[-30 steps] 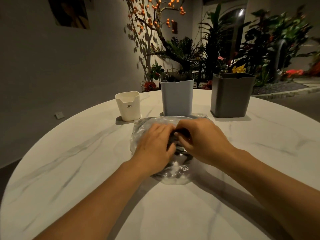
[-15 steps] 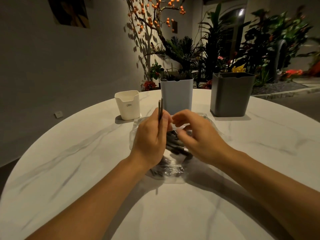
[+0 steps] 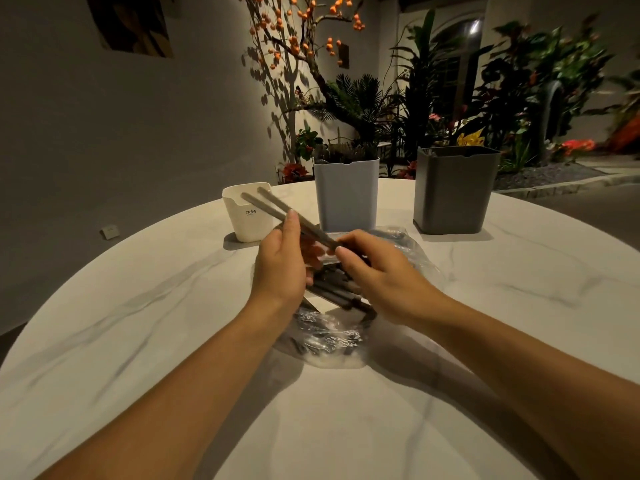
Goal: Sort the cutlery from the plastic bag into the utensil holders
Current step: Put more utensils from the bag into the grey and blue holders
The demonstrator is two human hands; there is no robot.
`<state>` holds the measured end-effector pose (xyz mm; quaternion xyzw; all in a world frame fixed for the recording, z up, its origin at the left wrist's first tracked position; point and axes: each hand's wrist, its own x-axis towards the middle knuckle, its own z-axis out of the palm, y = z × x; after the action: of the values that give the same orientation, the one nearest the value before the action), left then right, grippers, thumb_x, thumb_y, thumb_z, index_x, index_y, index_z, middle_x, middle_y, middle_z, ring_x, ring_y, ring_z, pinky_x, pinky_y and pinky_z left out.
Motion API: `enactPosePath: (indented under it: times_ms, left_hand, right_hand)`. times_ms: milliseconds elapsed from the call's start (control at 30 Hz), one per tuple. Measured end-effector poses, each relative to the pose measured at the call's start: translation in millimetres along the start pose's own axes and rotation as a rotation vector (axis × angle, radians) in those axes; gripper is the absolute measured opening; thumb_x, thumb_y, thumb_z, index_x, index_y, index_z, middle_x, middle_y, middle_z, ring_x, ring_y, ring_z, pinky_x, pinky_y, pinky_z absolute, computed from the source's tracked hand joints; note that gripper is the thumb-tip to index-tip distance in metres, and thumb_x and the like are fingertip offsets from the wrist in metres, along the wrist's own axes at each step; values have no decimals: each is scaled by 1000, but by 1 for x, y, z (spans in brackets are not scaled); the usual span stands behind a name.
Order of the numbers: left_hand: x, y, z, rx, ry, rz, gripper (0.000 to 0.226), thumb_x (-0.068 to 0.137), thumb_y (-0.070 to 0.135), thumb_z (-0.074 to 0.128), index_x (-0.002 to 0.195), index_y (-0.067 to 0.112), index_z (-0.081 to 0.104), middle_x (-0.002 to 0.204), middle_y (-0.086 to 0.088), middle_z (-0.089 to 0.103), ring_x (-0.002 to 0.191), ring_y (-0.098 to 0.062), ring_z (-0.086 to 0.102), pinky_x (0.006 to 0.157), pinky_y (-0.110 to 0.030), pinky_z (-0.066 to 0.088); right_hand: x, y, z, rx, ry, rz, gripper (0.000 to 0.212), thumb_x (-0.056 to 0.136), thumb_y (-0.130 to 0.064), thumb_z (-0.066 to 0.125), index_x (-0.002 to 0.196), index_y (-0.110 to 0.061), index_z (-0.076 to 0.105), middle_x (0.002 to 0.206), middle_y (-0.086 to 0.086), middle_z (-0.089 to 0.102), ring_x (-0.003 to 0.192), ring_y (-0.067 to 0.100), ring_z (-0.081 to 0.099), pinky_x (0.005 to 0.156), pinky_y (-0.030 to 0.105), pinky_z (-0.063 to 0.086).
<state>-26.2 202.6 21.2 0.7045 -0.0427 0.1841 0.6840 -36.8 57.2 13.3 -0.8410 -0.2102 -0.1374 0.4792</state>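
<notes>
Two grey chopsticks [image 3: 277, 211] are pinched by both the left hand [image 3: 282, 268] and right hand [image 3: 375, 275] above the plastic bag [image 3: 332, 327] of cutlery on the desk [image 3: 138, 323].

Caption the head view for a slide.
Both hands hold two chopsticks above the plastic bag.

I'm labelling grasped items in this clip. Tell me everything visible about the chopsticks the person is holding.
The chopsticks are a pair of long, slim, grey-brown sticks, matte, material unclear. They lie close together, nearly parallel, tilted up with their far ends in front of the white holder. The left hand grips them partway along, thumb against them; the right hand pinches their near ends. They are lifted clear of the plastic bag.
</notes>
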Motion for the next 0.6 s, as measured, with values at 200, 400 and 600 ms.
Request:
enactPosePath:
  times_ms: [200,400,600]
  left_hand:
    - [-5,-16,-6,726,51,843,13,97,24,48,99,17,58,94,0,62,87,-14,54,78,-30,54]
    - [-3,-15,-8,1092,-5,850,29,99,33,36,95,19,61,92,0,64,86,-21,53,88,-40,43]
    - [0,-10,-16,1021,-195,605,25,107,38,33,92,26,49,79,9,56,71,-12,53,69,-38,51]
  right_hand:
    - [3,2,-10,33,103,69,16,102,-23,49,102,-22,65,88,3,65,80,14,59,58,11,46]
    - [-1,3,-11,-44,57,-64,29,102,-16,42,108,-19,70,98,-7,70,94,5,65,86,23,54]
    - [5,1,-21,41,193,-53,26,89,-16,72,114,-18,63,97,-7,68,89,10,67,77,24,58]
